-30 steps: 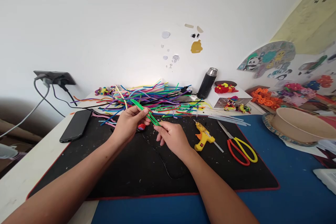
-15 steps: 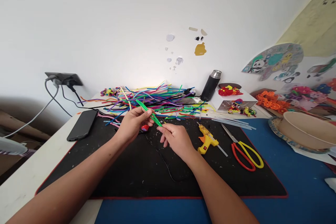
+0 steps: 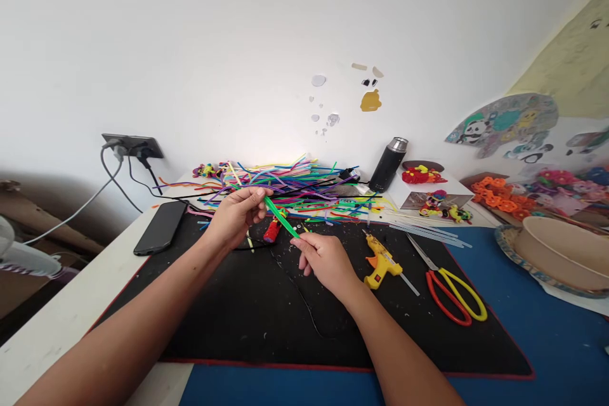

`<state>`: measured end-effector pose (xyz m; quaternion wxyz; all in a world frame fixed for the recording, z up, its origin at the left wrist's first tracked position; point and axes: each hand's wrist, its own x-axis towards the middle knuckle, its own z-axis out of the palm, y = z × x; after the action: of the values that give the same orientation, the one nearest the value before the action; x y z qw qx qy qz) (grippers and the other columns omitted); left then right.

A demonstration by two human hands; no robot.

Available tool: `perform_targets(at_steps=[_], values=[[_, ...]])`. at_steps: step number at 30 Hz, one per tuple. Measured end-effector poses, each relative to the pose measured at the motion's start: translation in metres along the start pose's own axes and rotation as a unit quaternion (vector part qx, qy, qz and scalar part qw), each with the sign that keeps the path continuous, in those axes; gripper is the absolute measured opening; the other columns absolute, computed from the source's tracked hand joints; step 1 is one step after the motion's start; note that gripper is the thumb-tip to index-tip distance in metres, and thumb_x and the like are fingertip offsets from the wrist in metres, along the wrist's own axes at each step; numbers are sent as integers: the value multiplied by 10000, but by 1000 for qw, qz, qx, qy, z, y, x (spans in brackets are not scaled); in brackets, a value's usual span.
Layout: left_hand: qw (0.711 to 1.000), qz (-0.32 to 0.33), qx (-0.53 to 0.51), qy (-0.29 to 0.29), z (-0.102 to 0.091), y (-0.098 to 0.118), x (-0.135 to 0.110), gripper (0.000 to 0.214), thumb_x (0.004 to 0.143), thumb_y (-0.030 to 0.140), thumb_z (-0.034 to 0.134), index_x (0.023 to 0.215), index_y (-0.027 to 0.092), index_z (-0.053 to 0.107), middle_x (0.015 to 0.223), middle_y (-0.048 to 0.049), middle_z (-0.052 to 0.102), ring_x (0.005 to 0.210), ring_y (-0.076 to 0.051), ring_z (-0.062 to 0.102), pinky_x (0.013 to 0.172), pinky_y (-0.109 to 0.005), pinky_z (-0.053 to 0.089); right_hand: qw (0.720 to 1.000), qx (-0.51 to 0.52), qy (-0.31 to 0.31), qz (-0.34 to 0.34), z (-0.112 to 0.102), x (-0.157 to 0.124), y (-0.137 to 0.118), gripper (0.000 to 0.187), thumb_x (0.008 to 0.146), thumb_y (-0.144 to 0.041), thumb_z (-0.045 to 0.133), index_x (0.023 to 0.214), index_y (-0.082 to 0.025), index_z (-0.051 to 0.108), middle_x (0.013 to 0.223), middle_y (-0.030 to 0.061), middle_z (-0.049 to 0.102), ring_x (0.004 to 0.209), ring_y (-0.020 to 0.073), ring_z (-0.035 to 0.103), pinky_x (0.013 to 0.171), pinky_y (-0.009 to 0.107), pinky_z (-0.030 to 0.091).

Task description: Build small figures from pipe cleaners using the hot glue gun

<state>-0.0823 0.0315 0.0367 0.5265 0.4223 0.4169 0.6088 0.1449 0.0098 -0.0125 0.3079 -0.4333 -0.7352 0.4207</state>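
Observation:
A folded bundle of green pipe cleaners (image 3: 281, 218) stretches in the air between my hands. My left hand (image 3: 238, 216) pinches its upper end with thumb and forefinger. At the lower end, my right hand (image 3: 326, 260) grips it between thumb and fingers. Just behind the bundle, on the black mat (image 3: 247, 323), lies a small red fuzzy piece (image 3: 272, 231), partly covered. A pale yellow strip shows above and below my left hand; whether the hand holds it cannot be told.
A heap of coloured pipe cleaners (image 3: 290, 177) lies along the wall. To the right are a yellow glue gun (image 3: 382, 260), scissors (image 3: 459, 295), clear glue sticks (image 3: 431, 235) and a black flask (image 3: 387, 166). A phone (image 3: 160, 228) rests at left, and a bowl (image 3: 564, 254) far right.
My left hand has slid toward the upper end of the green bundle, so more of it shows between the hands. The red piece is more exposed. The whole view has shifted slightly.

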Motion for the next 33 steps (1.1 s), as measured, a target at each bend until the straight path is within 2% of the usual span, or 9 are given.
perform_targets(at_steps=[6, 9, 13, 17, 21, 25, 30, 33], values=[[991, 23, 130, -7, -10, 15, 3, 379, 648, 495, 936, 686, 155, 773, 583, -30, 651, 526, -124, 563, 504, -233, 441, 1000, -3, 2, 6, -1, -1, -1, 369, 1039, -451, 528, 804, -223, 696, 569, -36, 666, 455, 126, 627, 574, 242, 462], [994, -22, 97, -34, -14, 20, 4, 410, 584, 497, 973, 660, 149, 769, 575, -41, 650, 523, -132, 577, 472, -224, 440, 1000, -10, 3, -3, -1, -1, -2, 395, 1043, -449, 527, 751, -223, 668, 569, -38, 664, 452, 121, 619, 579, 239, 457], [997, -69, 26, -34, -16, 17, 6, 446, 536, 473, 1012, 714, 131, 787, 582, -40, 648, 550, -127, 608, 481, -191, 476, 1000, -15, 0, -12, -1, 0, -1, 437, 1045, -429, 531, 668, -217, 594, 567, -37, 663, 456, 115, 623, 585, 235, 454], [992, -96, -8, -77, -15, 9, 6, 476, 579, 436, 1012, 883, 124, 821, 691, -54, 697, 594, -111, 618, 512, -172, 495, 1000, 8, 7, 5, -2, 1, 2, 405, 1038, -439, 540, 712, -218, 634, 572, -34, 662, 449, 115, 613, 571, 235, 451], [981, -135, -8, -136, -9, -3, 2, 448, 617, 375, 1005, 933, 113, 826, 655, -47, 676, 579, -107, 591, 505, -173, 472, 1000, 16, 22, 11, -2, 1, 2, 437, 1032, -466, 550, 682, -211, 612, 555, -31, 649, 458, 114, 612, 569, 226, 449], [983, -123, -10, -139, -4, -10, 0, 378, 621, 388, 1002, 784, 111, 803, 684, -48, 681, 571, -94, 577, 506, -180, 458, 1000, -4, 26, -2, -3, 0, -1, 446, 1028, -437, 557, 646, -207, 579, 540, -38, 640, 450, 105, 603, 574, 212, 446], [988, -86, 17, -124, -6, -3, -1, 428, 643, 427, 986, 909, 131, 829, 643, -12, 640, 556, -89, 552, 486, -181, 420, 999, -36, 21, -4, -4, 0, -3, 401, 1021, -393, 558, 665, -213, 597, 545, -45, 632, 445, 106, 597, 568, 213, 432], [983, -81, 64, -150, -7, 0, -1, 424, 669, 454, 966, 903, 129, 829, 644, -22, 661, 560, -100, 567, 499, -194, 427, 999, -49, 13, -7, -4, 1, -2, 396, 1024, -387, 554, 671, -215, 604, 554, -44, 635, 460, 108, 605, 577, 217, 425]])
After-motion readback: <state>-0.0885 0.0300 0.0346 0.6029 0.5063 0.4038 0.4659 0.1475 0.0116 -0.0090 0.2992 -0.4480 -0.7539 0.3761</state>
